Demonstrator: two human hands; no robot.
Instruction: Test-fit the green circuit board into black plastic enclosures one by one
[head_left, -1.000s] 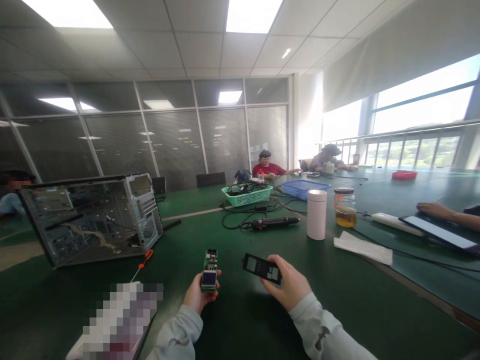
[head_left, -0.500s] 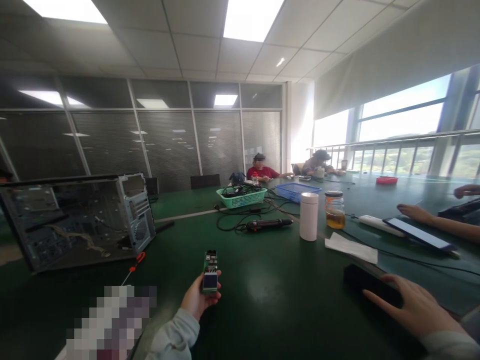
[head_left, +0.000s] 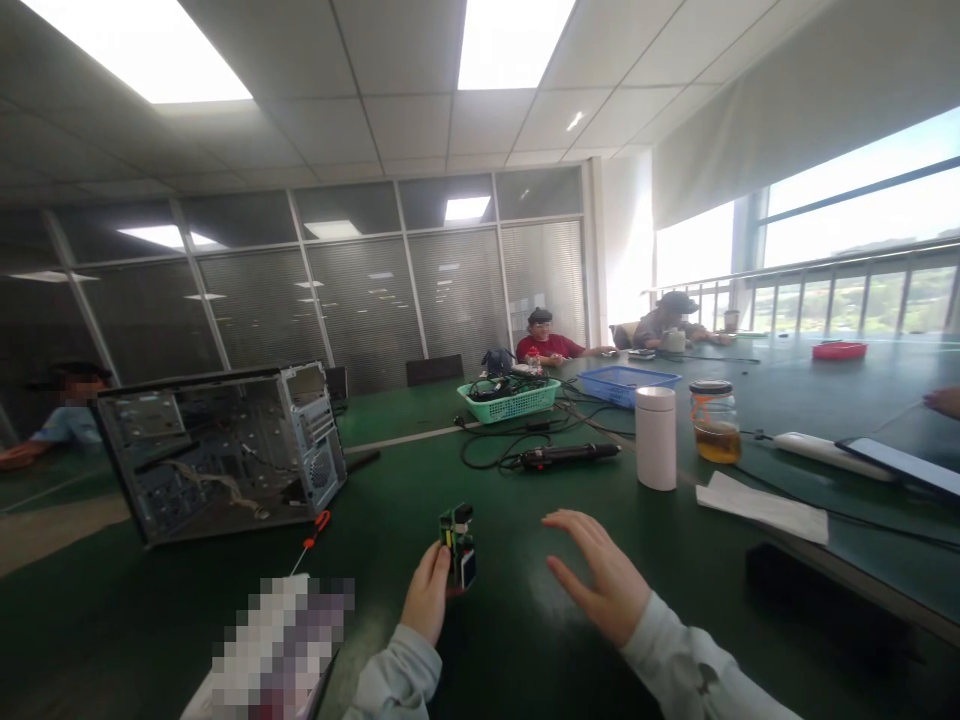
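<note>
My left hand grips a small green circuit board by its left side, lifted above the table. The board is turned so its dark square screen faces right. To the right of it, my right hand hangs over the table with fingers apart and nothing in them. A black elongated object lies at the lower right, beyond the right hand. Left of my hands is an orange-handled screwdriver.
An open computer case stands at the left. Farther back are a black electric screwdriver with its cable, a green basket, a blue basket, a white bottle and a jar. Other people sit around the table.
My right hand has left the black object at the right and moved left towards the board. My left hand has turned the board sideways. The view has shifted left.
</note>
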